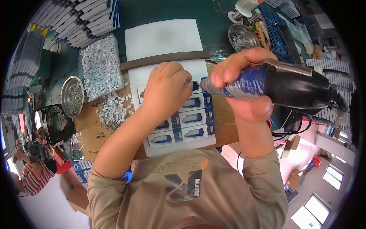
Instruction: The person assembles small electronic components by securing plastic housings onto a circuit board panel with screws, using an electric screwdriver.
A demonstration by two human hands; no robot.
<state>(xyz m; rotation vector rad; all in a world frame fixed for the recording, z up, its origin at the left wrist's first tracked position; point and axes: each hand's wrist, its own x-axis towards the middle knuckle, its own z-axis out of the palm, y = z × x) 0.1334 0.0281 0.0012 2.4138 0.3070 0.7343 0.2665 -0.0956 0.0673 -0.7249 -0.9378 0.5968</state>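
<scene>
The person's right hand (pixel 246 108) is closed firmly around a black-and-blue power driver (pixel 297 89), fingers over the top and thumb underneath. The driver lies nearly level, its narrow nose pointing left toward the fingers of the left hand (pixel 166 91). That hand is curled palm-down over the upper part of a blue circuit-board panel (pixel 209 129); whether its fingertips pinch anything I cannot tell – the knuckles hide them.

The panel rests on a white foam sheet (pixel 162 36) and carries white frames (pixel 195 117) in two columns, partly covered by the left hand and forearm. Just beyond the hand, a dark bar (pixel 164 60) lies across the foam.

Left of the foam sits a heap of small white parts (pixel 100 66) in a tray, with more loose parts (pixel 114 110) spilled nearer the person on the brown board (pixel 89 147). Beside them is a metal bowl (pixel 64 95) of small pieces (too small to make out), then a black fan (pixel 57 124).

Another metal bowl (pixel 231 35) stands beyond the right hand, near some spools (pixel 244 7). Stacked panels (pixel 89 17) fill the far left – and a person in a striped top (pixel 36 177) appears at the lower left.
</scene>
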